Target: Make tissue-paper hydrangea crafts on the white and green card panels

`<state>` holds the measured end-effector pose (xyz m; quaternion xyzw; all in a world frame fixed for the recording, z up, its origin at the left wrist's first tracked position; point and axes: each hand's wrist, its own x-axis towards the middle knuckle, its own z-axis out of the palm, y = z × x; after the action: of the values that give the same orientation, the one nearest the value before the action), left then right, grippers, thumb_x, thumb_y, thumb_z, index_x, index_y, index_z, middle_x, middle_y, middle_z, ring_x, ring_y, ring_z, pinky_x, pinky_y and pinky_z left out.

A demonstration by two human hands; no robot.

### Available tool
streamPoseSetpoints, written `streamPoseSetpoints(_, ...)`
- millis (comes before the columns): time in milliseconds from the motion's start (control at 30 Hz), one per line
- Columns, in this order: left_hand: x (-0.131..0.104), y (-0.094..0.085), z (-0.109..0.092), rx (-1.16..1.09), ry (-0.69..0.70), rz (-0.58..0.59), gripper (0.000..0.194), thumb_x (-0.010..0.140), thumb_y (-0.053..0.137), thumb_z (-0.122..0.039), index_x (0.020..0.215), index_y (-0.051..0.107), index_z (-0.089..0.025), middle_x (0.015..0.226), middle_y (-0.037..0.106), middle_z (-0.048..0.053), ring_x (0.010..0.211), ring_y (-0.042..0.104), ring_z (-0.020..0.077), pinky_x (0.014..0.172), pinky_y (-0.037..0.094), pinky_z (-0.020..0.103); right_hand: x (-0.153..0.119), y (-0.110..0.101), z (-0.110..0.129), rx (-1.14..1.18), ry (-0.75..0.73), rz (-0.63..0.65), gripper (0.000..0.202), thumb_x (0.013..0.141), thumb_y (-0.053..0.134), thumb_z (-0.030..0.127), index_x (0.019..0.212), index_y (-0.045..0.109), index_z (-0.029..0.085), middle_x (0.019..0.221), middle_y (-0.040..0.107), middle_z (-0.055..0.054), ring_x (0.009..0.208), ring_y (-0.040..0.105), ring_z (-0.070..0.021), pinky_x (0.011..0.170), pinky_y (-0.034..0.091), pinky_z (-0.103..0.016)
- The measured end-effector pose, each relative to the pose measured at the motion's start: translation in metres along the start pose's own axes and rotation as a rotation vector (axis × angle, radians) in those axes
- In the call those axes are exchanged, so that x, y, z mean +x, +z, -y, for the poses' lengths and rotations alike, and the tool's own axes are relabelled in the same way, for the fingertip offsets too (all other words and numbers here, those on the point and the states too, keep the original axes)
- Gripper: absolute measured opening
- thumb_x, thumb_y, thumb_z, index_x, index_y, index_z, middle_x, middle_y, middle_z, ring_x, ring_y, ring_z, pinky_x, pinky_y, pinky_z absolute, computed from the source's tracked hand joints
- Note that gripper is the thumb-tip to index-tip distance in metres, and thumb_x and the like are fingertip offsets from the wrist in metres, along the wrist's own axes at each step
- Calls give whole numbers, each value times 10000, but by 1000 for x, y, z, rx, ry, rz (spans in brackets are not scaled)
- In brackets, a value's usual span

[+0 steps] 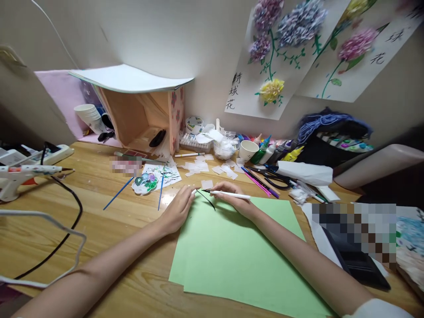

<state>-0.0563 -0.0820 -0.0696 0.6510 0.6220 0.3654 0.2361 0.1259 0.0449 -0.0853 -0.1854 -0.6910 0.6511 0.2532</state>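
Table: the wooden table [145, 282] carries everything here; between the sheet's left edge and the black cable [74, 203], a wide part of its wood is visible.
Sheet: the green sheet [238, 265] lies flat before the person, on at least one other green sheet; their left and bottom edges do not match. The right forearm crosses its right side.
Far edge: beyond the sheet are paper scraps [195, 167], near its upper edge, and a white cup [249, 151] farther back. The room is narrow there.
Right edge: a black tray [361, 260] is beside the sheet, with a small gap; scissors [276, 176] lie past the upper right corner.
Left side: the palette [145, 182] and two blue brushes [118, 193] lie apart from the sheet.
Right hand [232, 198]: over the sheet's upper part, fingers clamped on the pen.
Left hand [179, 207]: at the upper left corner, fingers together, pinching a white bit.
Pen [232, 194]: white, dark tip toward the left hand; I cannot tell if it touches.
Dark stroke [207, 201]: slants between both hands; drawn or loose, I cannot tell.
White bit [194, 191]: at the left fingertips, near the pen's tip.
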Motion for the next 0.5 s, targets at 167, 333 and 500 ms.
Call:
streamPoseSetpoints(167,1,2,5,-33,19,12,346,950,257,-357,1113,533,-229,1002,558,70,986,498,193,884,400,325,-2,5,-1,99,-12,20,232,812,589,351,977,645,199,935,657,-69,862,601,-180,799,479,-345)
streamPoseSetpoints(333,0,1,6,-25,34,4,335,941,291,-370,1040,575,-221,931,566,57,906,515,189,820,413,310,-2,6,-2,162,-13,46,216,817,588,352,949,638,189,916,670,-72,830,612,-174,774,484,-348)
streamPoseSetpoints(500,-2,6,2,-61,-6,-29,346,937,289,-393,972,588,-223,912,585,44,893,528,187,834,419,320,-1,7,-3,228,-30,38,166,803,611,342,874,606,192,874,681,-58,781,623,-159,751,489,-337)
